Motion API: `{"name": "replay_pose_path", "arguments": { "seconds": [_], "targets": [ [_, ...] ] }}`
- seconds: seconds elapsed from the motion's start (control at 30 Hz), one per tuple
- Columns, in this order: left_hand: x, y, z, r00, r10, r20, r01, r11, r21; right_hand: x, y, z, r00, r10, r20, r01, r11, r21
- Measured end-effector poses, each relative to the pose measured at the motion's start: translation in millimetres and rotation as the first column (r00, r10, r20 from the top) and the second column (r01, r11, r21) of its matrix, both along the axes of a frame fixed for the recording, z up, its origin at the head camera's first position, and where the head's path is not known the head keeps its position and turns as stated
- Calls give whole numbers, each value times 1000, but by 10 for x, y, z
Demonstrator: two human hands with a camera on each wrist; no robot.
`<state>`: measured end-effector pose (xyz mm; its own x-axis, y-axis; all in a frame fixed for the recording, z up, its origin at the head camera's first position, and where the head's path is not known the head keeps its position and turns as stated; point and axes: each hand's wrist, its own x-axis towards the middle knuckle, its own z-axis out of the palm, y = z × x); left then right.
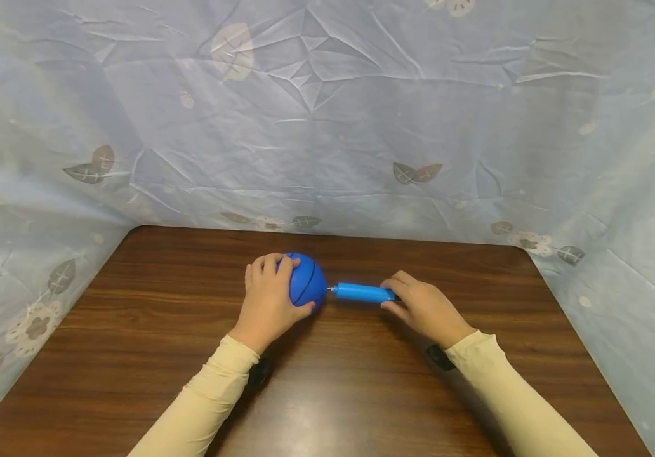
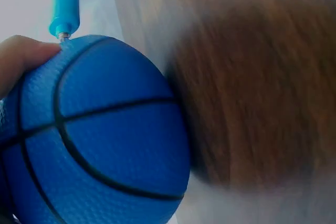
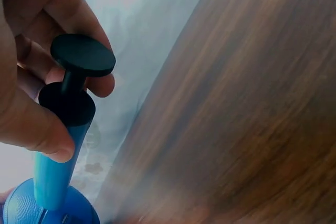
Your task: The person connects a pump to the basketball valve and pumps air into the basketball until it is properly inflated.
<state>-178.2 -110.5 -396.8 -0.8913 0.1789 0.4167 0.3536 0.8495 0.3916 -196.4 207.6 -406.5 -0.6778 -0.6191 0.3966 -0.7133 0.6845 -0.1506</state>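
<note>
A small blue basketball (image 1: 308, 279) with black seam lines sits near the middle of the table. My left hand (image 1: 269, 297) grips it from the left, thumb near the needle side in the left wrist view. To its right, a light blue hand pump (image 1: 363, 292) lies in line with the ball, joined to it by a thin metal needle (image 1: 330, 289). My right hand (image 1: 427, 310) holds the pump's far end. In the right wrist view, the thumb presses the barrel below the black cap, and fingers curl behind the round black handle (image 3: 84, 55), which stands slightly out of the barrel.
The brown wood-grain table (image 1: 150, 304) has rounded far corners. A pale patterned cloth (image 1: 327, 139) hangs behind it and along both sides. Both forearms, in cream sleeves, reach in from the near edge, with a dark wrist device (image 1: 440, 357) under the right one.
</note>
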Motion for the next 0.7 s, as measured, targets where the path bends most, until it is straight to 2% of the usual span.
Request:
{"name": "replay_pose_path", "arguments": {
  "seconds": [0.17,0.53,0.7],
  "targets": [
    [5,18,7,1000,-11,-7,11,1000,14,14,47,11,1000,4,8,-4,1000,-22],
    [15,80,17,1000,25,16,-25,1000,5,55,118,45,1000,16,-11,-16,1000,-19],
    [9,56,21,1000,14,9,-14,1000,13,40,177,53,999,33,-26,-34,999,-14]
  ]
}}
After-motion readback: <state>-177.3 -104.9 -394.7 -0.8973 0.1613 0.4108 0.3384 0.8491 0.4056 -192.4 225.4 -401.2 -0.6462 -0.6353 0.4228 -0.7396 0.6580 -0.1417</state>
